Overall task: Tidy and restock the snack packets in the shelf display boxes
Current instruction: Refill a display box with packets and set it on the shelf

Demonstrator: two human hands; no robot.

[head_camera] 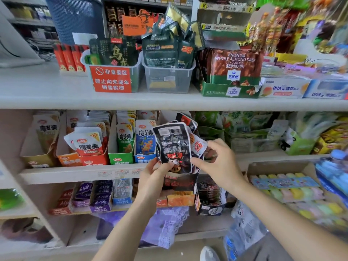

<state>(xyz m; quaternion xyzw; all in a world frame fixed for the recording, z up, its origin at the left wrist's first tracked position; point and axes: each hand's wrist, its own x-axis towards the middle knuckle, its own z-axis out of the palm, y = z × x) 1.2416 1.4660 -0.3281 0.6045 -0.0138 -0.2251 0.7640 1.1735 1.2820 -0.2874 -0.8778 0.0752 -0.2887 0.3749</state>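
Both hands are on one bundle of black packets (174, 146), held upright over the black box (179, 182) at the edge of the middle shelf (81, 173). My left hand (153, 175) pinches the bundle's lower edge between thumb and fingers; my right hand (219, 159) has fingers curled round the right side, against a white-and-red packet (198, 146). I judge the two-handed hold squares the stack so it drops into the box together. Neighbouring boxes, green (121, 157) and blue (144, 158), already stand filled, faces forward.
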